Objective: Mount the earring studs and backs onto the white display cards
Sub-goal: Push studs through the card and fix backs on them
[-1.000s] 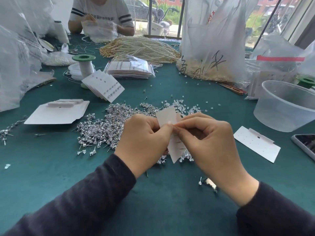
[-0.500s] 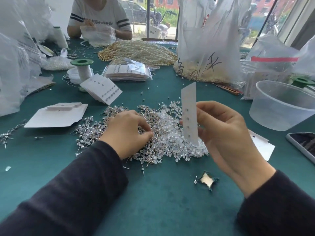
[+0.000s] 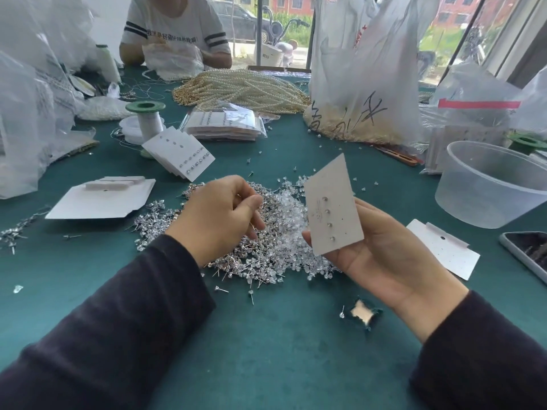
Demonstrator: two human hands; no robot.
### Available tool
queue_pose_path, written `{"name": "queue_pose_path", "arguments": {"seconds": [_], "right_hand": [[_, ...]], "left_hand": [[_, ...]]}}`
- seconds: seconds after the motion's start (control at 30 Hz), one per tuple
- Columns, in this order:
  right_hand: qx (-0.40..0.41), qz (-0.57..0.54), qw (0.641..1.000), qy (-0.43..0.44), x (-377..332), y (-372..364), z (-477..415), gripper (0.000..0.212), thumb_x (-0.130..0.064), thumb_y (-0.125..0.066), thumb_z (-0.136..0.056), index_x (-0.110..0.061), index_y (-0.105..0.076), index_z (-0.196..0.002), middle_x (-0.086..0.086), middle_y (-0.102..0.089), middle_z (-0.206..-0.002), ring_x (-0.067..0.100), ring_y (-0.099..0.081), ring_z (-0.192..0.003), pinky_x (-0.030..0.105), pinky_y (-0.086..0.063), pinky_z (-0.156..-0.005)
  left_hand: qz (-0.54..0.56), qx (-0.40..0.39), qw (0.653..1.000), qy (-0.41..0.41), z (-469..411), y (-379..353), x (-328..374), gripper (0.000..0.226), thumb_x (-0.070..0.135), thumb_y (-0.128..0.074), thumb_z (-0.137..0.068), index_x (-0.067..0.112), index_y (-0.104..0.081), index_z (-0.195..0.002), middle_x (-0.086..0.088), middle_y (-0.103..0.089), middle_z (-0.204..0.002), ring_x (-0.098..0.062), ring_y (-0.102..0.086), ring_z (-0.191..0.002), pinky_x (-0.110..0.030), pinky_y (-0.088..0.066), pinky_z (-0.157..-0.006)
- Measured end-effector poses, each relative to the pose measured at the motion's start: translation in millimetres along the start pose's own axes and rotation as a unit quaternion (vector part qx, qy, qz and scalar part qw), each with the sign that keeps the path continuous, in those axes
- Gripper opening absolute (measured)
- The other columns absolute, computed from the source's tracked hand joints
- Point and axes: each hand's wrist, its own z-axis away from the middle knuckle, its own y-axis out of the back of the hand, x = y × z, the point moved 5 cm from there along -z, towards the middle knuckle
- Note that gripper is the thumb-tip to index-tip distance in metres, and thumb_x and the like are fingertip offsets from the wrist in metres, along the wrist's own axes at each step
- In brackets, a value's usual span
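Pinching a white paper display card (image 3: 331,208) by its lower edge in the right hand (image 3: 384,255), palm up, thumb and fingers clamped on it, at the right edge of the glittering heap of silver earring studs and clear backs (image 3: 266,255). Holding it tilted, near upright, with four small studs in a column down its face. Hovering the left hand (image 3: 219,217) over the heap's left part, fingers curled, thumb tip against forefinger; too small to tell whether a stud sits between them.

Beyond the heap to the left, a fanned stack of filled white cards (image 3: 177,153). Right of the heap, flat on the dark green table cloth (image 3: 281,365), a blank white card with a hang tab (image 3: 441,253). Farther right of the heap, a clear plastic tub (image 3: 485,196). Behind the heap, a white plastic bag (image 3: 364,69) with black handwritten strokes, not readable.
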Motion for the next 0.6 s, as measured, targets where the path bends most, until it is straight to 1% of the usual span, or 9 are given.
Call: {"name": "queue_pose_path", "arguments": {"seconds": [0.07, 0.17, 0.27, 0.33, 0.37, 0.43, 0.5, 0.53, 0.6], "right_hand": [[-0.002, -0.002, 1.000, -0.005, 1.3, 0.3, -0.6, 0.033, -0.012, -0.063, -0.064, -0.004, -0.064, -0.096, 0.008, -0.063, -0.079, 0.018, -0.062, -0.066, 0.035, -0.059, -0.065], [-0.004, -0.006, 1.000, -0.008, 1.5, 0.9, -0.9, 0.033, -0.013, -0.066, -0.059, -0.005, -0.067, -0.091, 0.008, -0.064, -0.079, 0.018, -0.063, -0.066, 0.037, -0.059, -0.066], [0.000, -0.011, 1.000, -0.016, 2.0, 1.4, -0.6, 0.033, -0.013, -0.067, -0.058, -0.005, -0.068, -0.090, 0.009, -0.064, -0.079, 0.018, -0.064, -0.066, 0.037, -0.059, -0.065], [-0.001, -0.015, 1.000, -0.022, 3.3, 1.4, -0.5, 0.037, -0.013, -0.070, -0.054, -0.004, -0.068, -0.090, 0.010, -0.064, -0.080, 0.018, -0.064, -0.067, 0.037, -0.059, -0.066], [-0.005, -0.016, 1.000, -0.026, 4.3, 1.1, -0.4, 0.040, -0.014, -0.071, -0.052, -0.004, -0.068, -0.090, 0.010, -0.065, -0.082, 0.018, -0.065, -0.068, 0.037, -0.059, -0.067], [-0.015, -0.015, 0.999, -0.034, 6.6, -0.7, -0.5, 0.045, -0.014, -0.070, -0.053, -0.002, -0.067, -0.096, 0.012, -0.066, -0.088, 0.020, -0.065, -0.072, 0.037, -0.059, -0.069], [-0.032, -0.010, 0.999, -0.043, 8.7, -2.7, -0.5, 0.051, -0.014, -0.070, -0.055, 0.000, -0.064, -0.103, 0.014, -0.066, -0.093, 0.021, -0.066, -0.076, 0.037, -0.058, -0.072], [-0.042, -0.007, 0.998, -0.046, 9.7, -3.7, 0.0, 0.049, -0.014, -0.069, -0.057, 0.000, -0.065, -0.104, 0.014, -0.066, -0.094, 0.021, -0.066, -0.078, 0.038, -0.057, -0.073], [-0.060, -0.002, 0.997, -0.048, 11.1, -5.2, 1.3, 0.041, -0.014, -0.067, -0.061, -0.002, -0.067, -0.100, 0.011, -0.067, -0.090, 0.020, -0.066, -0.077, 0.038, -0.057, -0.074]], "left_hand": [[0.009, -0.031, 0.999, 0.005, 1.6, -4.0, -0.8, 0.014, 0.013, -0.055, -0.089, 0.016, -0.054, -0.075, 0.002, -0.066, -0.057, -0.008, -0.059, -0.045, -0.021, -0.043, -0.045], [0.041, -0.056, 0.997, 0.017, 4.5, -4.6, -1.5, 0.012, 0.017, -0.068, -0.079, 0.016, -0.056, -0.078, 0.002, -0.065, -0.050, -0.005, -0.053, -0.039, -0.016, -0.040, -0.041], [0.164, -0.068, 0.984, 0.026, 7.8, -2.9, 5.6, 0.024, 0.025, -0.076, -0.059, 0.010, -0.060, -0.070, -0.002, -0.066, -0.051, -0.007, -0.052, -0.039, -0.014, -0.038, -0.037], [0.262, -0.081, 0.961, 0.034, 10.3, -4.2, 11.7, 0.027, 0.027, -0.076, -0.048, 0.009, -0.064, -0.065, -0.005, -0.068, -0.055, -0.009, -0.056, -0.042, -0.015, -0.041, -0.038], [0.305, -0.095, 0.947, 0.037, 11.9, -6.2, 14.6, 0.028, 0.026, -0.077, -0.046, 0.009, -0.066, -0.066, -0.007, -0.069, -0.059, -0.011, -0.060, -0.046, -0.016, -0.045, -0.040], [0.362, -0.127, 0.923, 0.034, 15.1, -10.2, 19.0, 0.028, 0.020, -0.075, -0.050, 0.007, -0.069, -0.073, -0.010, -0.073, -0.070, -0.017, -0.068, -0.058, -0.018, -0.051, -0.048], [0.386, -0.135, 0.912, 0.019, 17.1, -12.8, 22.6, 0.021, 0.014, -0.071, -0.056, 0.006, -0.070, -0.076, -0.010, -0.073, -0.074, -0.018, -0.069, -0.064, -0.019, -0.052, -0.051], [0.389, -0.121, 0.913, 0.011, 17.4, -13.3, 23.6, 0.019, 0.013, -0.069, -0.058, 0.008, -0.072, -0.076, -0.008, -0.073, -0.073, -0.016, -0.068, -0.063, -0.018, -0.051, -0.052], [0.365, -0.063, 0.929, -0.013, 16.6, -11.6, 23.4, 0.015, 0.013, -0.070, -0.059, 0.010, -0.074, -0.074, -0.001, -0.073, -0.070, -0.009, -0.065, -0.062, -0.015, -0.049, -0.055]]}}
